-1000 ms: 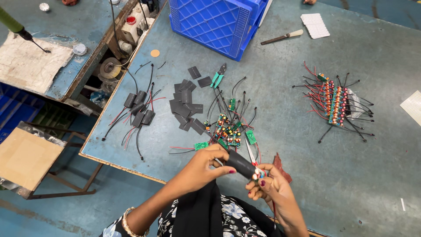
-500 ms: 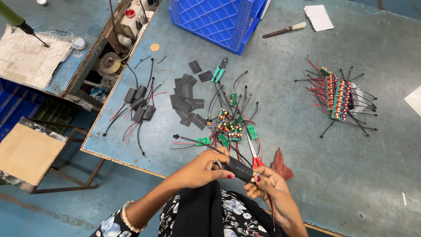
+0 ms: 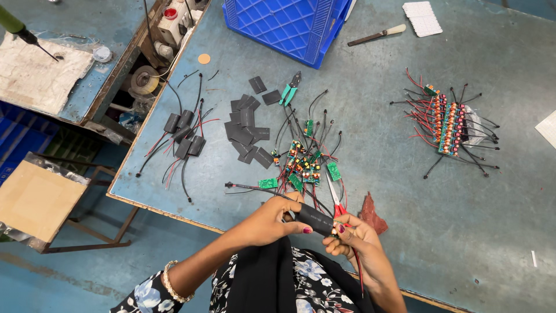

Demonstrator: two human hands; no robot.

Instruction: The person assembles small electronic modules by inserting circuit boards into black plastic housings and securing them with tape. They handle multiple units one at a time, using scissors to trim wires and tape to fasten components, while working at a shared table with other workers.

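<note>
a black sleeve point(image 3: 314, 219) is held just above the near edge of the table point(image 3: 463, 243), pinched by the left hand point(image 3: 272, 219) and the right hand point(image 3: 350, 236). it is judged light and soft, probably slippery; it is best gripped at both ends.

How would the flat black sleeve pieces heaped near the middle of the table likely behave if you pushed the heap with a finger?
The flat black sleeve pieces look thin and small, so probably very light. They lie loosely overlapped on the table, so a push would likely scatter or slide them rather than move the heap whole. Being flat, they seem unlikely to roll.
</note>
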